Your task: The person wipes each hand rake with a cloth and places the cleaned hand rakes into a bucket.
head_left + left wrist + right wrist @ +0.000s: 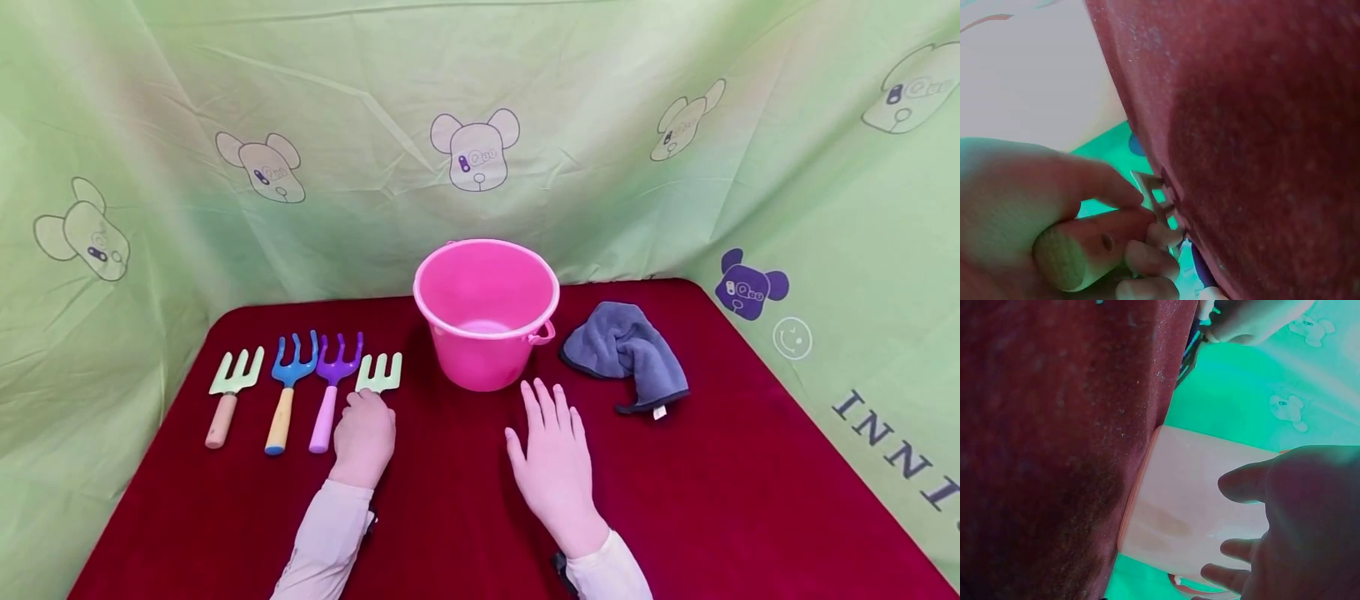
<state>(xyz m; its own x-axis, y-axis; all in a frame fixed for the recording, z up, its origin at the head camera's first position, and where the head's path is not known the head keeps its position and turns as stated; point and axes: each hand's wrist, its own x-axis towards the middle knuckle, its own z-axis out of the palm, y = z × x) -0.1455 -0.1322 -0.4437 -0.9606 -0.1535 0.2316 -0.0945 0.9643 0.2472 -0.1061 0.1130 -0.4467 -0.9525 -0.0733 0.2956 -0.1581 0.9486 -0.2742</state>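
My left hand grips the handle of a small garden fork with a pale green head. In the left wrist view, fingers and thumb wrap its wooden handle, and the butt end faces the camera. The tines lie close to the cloth. Just left of that hand is a purple fork with a pink handle. Palm down, with straight fingers and holding nothing, my right hand is in front of the pink bucket. The bucket stands upright, its inside bare where it shows.
Farther left lie a blue fork with a yellow handle and another pale green fork. A crumpled grey cloth is right of the bucket. Dark red fabric covers the table; a green printed curtain hangs behind and at both sides.
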